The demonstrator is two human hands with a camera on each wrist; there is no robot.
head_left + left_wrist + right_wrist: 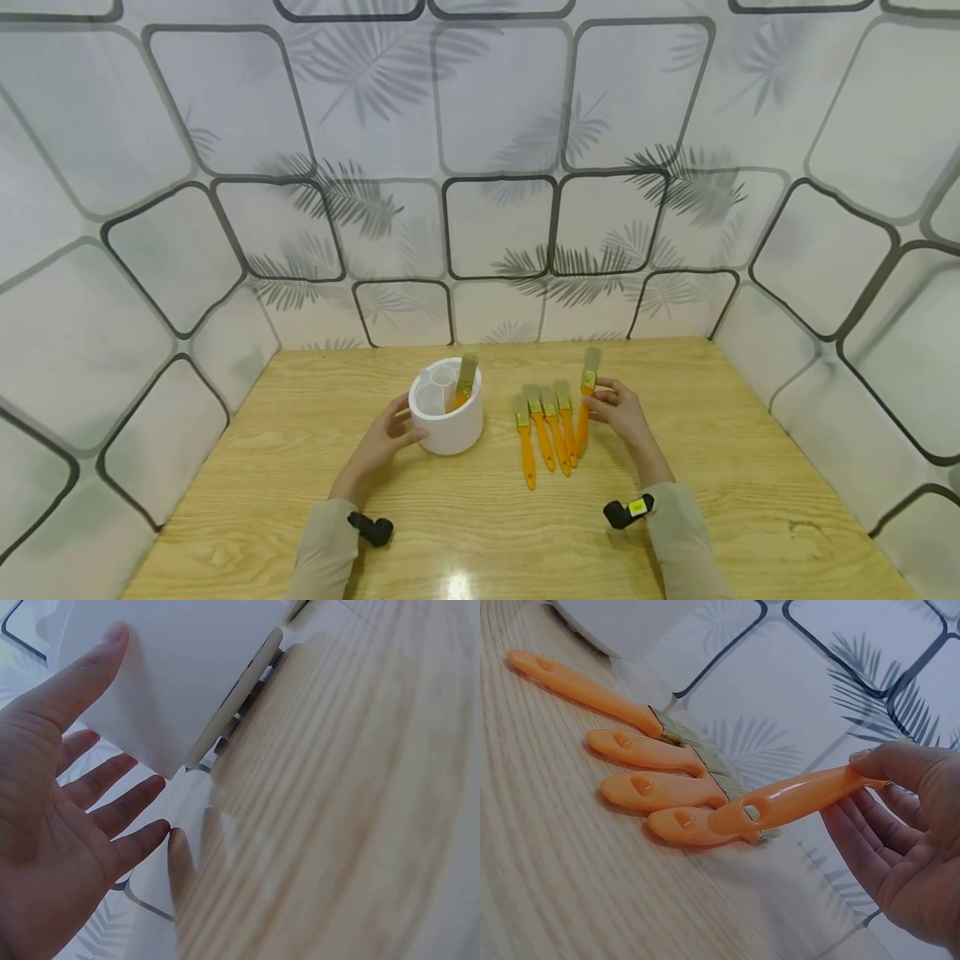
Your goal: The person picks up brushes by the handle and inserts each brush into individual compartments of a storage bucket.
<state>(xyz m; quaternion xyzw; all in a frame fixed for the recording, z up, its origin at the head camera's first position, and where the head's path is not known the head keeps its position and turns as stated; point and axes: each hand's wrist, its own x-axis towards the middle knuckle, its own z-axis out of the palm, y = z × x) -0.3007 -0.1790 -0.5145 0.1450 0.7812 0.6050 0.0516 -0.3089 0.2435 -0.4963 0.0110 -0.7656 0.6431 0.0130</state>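
A white round divided holder [448,429] stands on the table with one paintbrush [466,379] in it, bristles up. My left hand [384,435] is at the holder's left side. In the left wrist view its thumb lies along the white wall [172,682], and its fingers are spread out fairly straight. My right hand [618,408] pinches another paintbrush [586,400] between thumb and fingers near the metal band, bristles upward. In the right wrist view this brush's orange handle [780,802] is lifted, its end overlapping the nearest lying brush.
Several orange-handled paintbrushes [551,429] lie side by side between the holder and my right hand, bristles toward the back. The wooden table [480,533] meets patterned walls [495,308] at the back and sides.
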